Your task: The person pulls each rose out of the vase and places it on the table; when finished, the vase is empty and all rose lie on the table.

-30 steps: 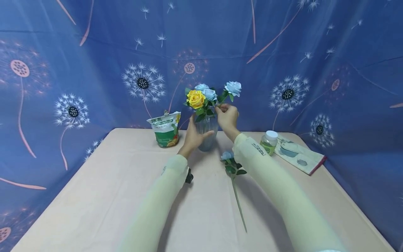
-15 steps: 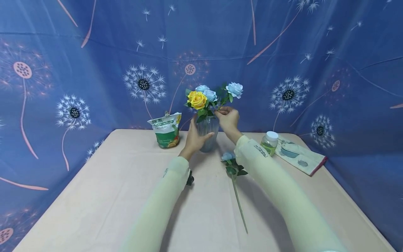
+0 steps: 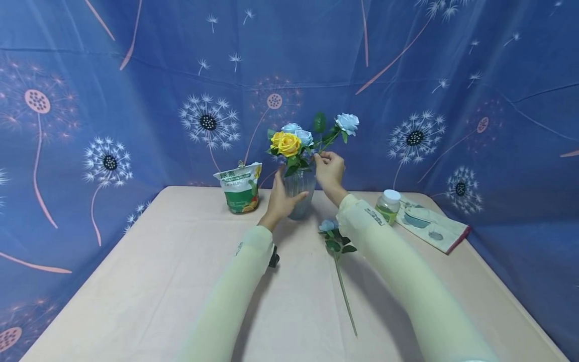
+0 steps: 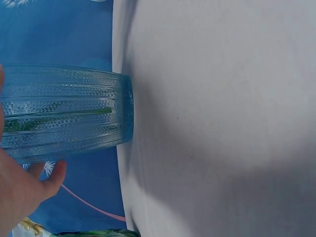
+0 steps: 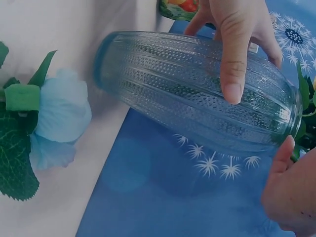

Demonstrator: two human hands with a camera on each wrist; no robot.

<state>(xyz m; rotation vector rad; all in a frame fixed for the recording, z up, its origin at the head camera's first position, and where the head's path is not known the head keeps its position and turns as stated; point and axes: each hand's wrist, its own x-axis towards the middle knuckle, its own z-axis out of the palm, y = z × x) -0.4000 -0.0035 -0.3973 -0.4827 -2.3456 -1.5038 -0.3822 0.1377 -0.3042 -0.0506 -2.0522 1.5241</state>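
Observation:
A clear ribbed glass vase (image 3: 298, 187) stands upright on the table, holding yellow roses (image 3: 289, 145) and light blue roses (image 3: 304, 137). My left hand (image 3: 278, 202) grips its side, thumb across the front, as the right wrist view also shows. At the vase's mouth, my right hand (image 3: 329, 172) pinches the stem of another blue rose (image 3: 347, 124), whose bloom leans out to the right. Inside the glass, a green stem end (image 4: 101, 111) shows in the left wrist view. One more blue rose (image 3: 328, 225) lies on the table below my right hand.
A green-and-white bag (image 3: 239, 190), clipped at the top, stands left of the vase. To the right are a white-lidded jar (image 3: 388, 205) and a folded cloth item (image 3: 431, 226) with a red edge. A blue dandelion-print curtain (image 3: 149, 100) hangs behind the table.
The blue rose in my right hand has tilted and shifted to the right, and one of its leaves now stands up clear of the bunch. My left hand keeps its grip on the vase.

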